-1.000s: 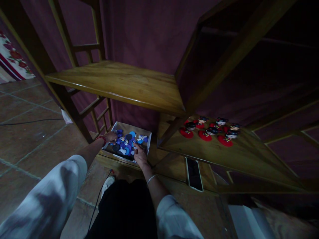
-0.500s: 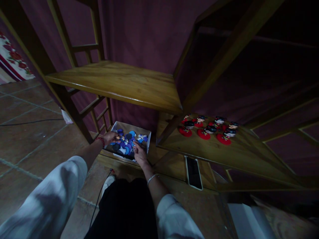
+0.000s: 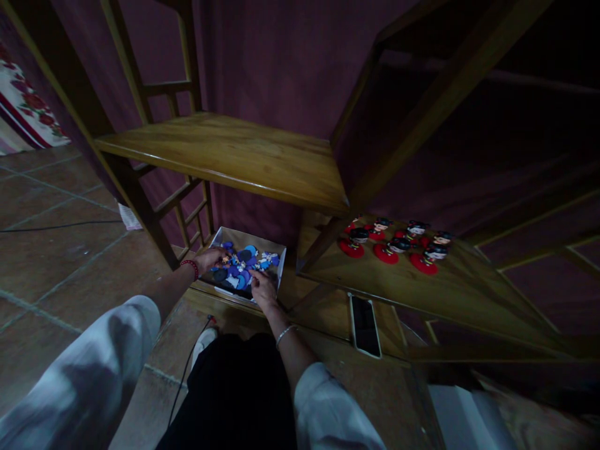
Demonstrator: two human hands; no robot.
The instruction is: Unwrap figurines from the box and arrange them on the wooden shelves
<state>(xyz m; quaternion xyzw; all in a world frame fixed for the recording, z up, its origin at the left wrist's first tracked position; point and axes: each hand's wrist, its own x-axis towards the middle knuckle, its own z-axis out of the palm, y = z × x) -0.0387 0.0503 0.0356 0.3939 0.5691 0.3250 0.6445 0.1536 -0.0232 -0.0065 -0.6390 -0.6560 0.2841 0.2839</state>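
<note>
A shallow white cardboard box [image 3: 280,270] stands low in the wooden unit. It holds a jumble of small figurines [image 3: 267,261] and round blue, purple and dark discs [image 3: 244,255]. My left hand [image 3: 209,259], with a red bead bracelet, reaches over the box's left side. Its fingers are bent together among the pieces; what they hold, if anything, is too small to make out. Over the front right part is my right hand [image 3: 263,290], its index finger stretched out to the pieces and nothing plainly held.
Several black-haired figurines on red round bases [image 3: 388,251] stand on the right shelf [image 3: 365,275]. Below it lies a phone [image 3: 365,326]. A bare wooden shelf board [image 3: 225,153] overhangs the box. On the tiled floor, a black cable [image 3: 180,390] runs near my shoe [image 3: 204,342].
The whole view has shifted slightly. Both hands stay in the box, with only small finger movements; the right index finger has shifted slightly among the pieces.
</note>
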